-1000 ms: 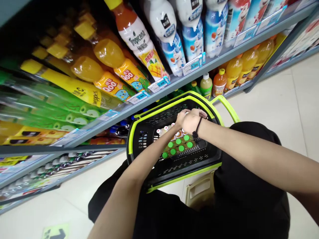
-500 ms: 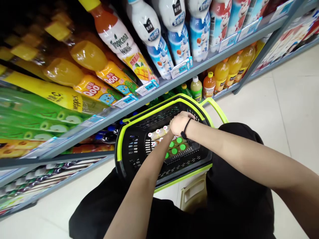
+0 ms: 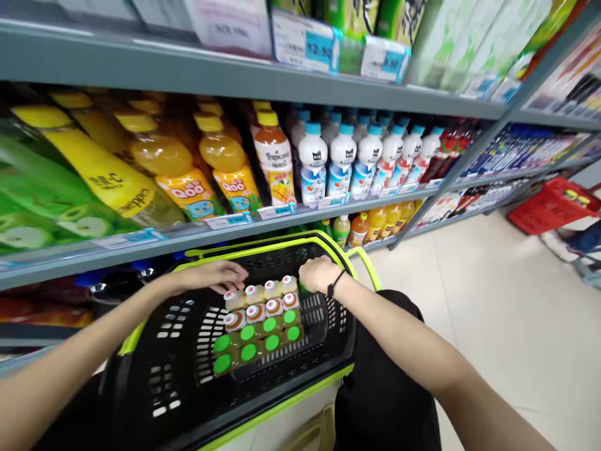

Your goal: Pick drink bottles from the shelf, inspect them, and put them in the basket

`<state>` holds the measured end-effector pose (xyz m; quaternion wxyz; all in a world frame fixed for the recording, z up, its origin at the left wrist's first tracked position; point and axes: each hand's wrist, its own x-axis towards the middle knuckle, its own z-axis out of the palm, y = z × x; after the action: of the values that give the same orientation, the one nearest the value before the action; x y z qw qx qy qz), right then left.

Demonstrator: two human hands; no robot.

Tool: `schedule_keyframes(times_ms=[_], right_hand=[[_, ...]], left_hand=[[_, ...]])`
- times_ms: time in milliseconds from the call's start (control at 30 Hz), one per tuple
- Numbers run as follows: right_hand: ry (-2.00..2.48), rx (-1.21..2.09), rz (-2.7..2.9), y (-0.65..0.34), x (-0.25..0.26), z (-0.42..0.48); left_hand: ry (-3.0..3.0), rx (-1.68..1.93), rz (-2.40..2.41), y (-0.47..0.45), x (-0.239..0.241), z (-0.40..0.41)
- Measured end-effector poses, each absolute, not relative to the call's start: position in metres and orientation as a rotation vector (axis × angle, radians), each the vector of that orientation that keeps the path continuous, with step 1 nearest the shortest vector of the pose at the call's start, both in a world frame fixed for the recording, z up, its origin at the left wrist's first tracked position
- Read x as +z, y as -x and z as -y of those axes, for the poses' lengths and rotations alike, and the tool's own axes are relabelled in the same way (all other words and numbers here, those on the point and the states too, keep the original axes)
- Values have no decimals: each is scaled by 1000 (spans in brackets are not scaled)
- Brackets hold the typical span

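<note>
Bottles (image 3: 255,315) stand just beside the fingers of left hand (image 3: 220,274) and right hand (image 3: 319,274).

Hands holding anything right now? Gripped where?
Left hand: fingers parted, no hold visible. Right hand: curled, a green thing showing beneath; whether it's held, or where, can't be told.

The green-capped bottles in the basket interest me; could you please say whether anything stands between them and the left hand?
Yes: two rows of white-capped bottles stand between the left hand and the green-capped bottles. Nothing visible covers the green caps from above.
</note>
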<state>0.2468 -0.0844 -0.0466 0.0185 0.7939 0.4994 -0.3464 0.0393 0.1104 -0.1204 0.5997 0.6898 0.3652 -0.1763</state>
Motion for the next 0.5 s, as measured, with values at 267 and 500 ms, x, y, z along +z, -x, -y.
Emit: schedule_keyframes(times_ms=[267, 500], right_hand=[[-2555, -470, -1578, -280, -8, 87], [-2927, 121, -1602, -301, 63, 85]], left_hand=[[-1374, -217, -970, 78, -95, -167], [-1212, -34, -1055, 129, -107, -176]])
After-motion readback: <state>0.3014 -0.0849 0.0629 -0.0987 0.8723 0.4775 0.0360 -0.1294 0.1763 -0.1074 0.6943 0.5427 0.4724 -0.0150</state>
